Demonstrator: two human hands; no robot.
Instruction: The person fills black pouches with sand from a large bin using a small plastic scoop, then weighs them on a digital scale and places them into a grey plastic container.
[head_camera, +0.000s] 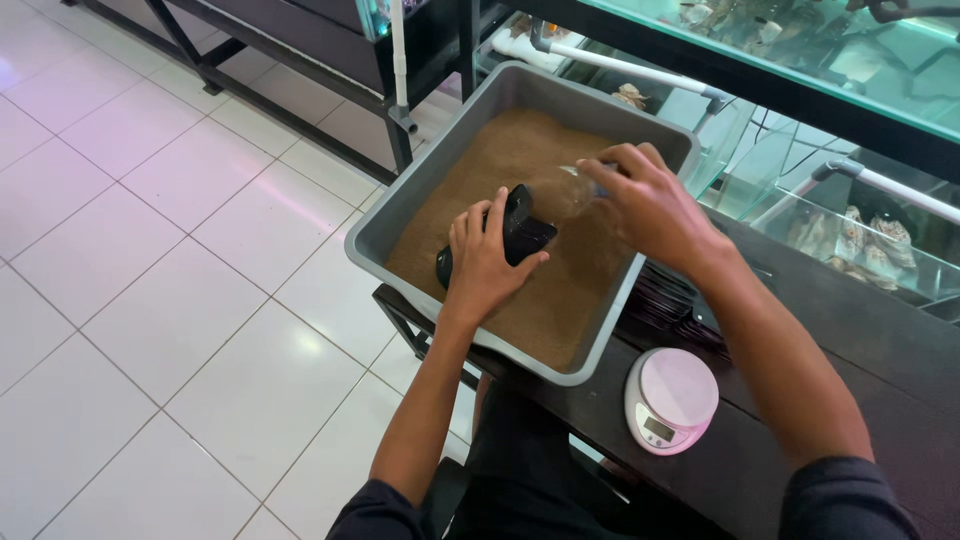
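Note:
A grey plastic tub (372, 238) filled with fine brown granules (520, 150) rests on a dark table, overhanging its left edge. My left hand (482, 262) grips a black scoop-like container (522, 228) pressed into the granules near the tub's middle. My right hand (650, 205) reaches over the tub from the right and holds a small clear plastic piece (573, 186) just above the brown surface, close to the black container.
A round pink-white digital scale (671, 398) sits on the dark table (860, 340) right of the tub. A stack of black items (660, 298) lies behind it. Glass aquarium tanks (860, 230) with white pipes stand beyond. White tiled floor (150, 300) spreads left.

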